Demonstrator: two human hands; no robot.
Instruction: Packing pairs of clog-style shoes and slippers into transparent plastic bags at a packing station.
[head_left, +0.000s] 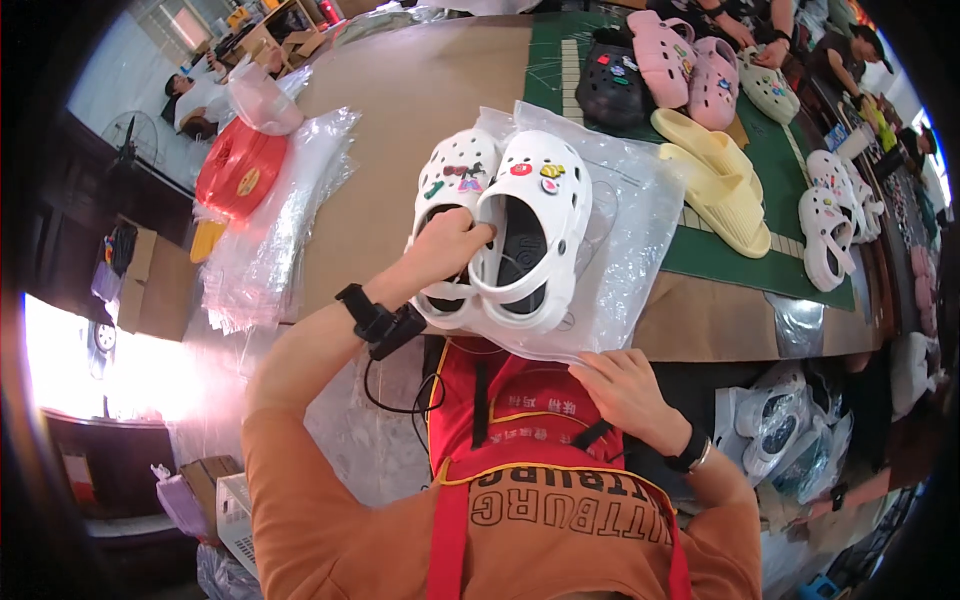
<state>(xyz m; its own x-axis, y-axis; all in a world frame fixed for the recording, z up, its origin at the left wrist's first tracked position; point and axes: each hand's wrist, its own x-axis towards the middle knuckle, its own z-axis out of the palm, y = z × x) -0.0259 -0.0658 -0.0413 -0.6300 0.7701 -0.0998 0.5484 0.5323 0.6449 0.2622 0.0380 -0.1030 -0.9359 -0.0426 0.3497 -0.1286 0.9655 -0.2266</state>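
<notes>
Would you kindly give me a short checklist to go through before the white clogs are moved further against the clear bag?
1. Left hand grips both white clogs together: ok, its fingers hook into the openings.
2. Right hand on the clear bag: ok, it rests on the near edge.
3. Bag mouth open: cannot tell, the clogs cover it.
4. Clogs paired side by side, toes pointing away: ok.
5. Charms on both toes: ok, several colourful ones show.
6. Room beside the bag: not ok, the yellow slides lie right at its right edge.
</notes>
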